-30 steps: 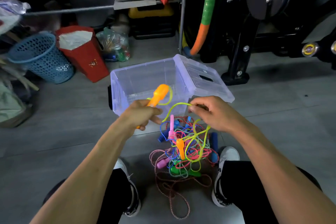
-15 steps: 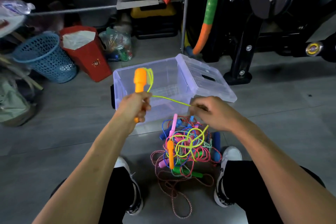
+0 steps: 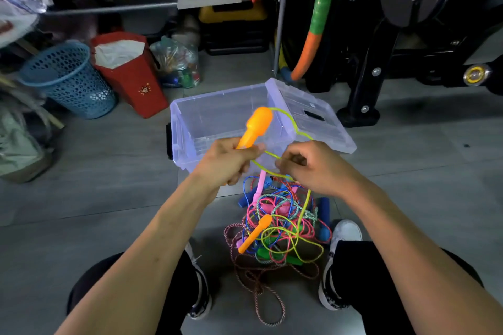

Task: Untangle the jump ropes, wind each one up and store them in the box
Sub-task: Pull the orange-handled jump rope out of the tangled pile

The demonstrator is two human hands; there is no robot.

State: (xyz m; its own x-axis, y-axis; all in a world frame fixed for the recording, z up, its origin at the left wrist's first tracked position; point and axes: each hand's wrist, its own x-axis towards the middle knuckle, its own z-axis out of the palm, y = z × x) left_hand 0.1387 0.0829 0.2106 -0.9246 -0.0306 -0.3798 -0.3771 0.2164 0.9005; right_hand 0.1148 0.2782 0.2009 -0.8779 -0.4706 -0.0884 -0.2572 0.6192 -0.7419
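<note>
Orange handle (image 3: pixel 257 126) now tilted right, gripped in left hand (image 3: pixel 227 163)

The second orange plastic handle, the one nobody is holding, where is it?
The loose orange plastic handle lies low in the head view's centre, on the tangled pile of coloured ropes between the person's shoes.

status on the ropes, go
Left hand grips orange handle. Right hand pinches yellow cord. Box empty. Tangle still knotted.

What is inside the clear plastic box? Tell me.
The clear plastic box shows no rope stored inside; its bare bottom is visible. The orange handle and left hand cover part of the near wall and floor.
</note>
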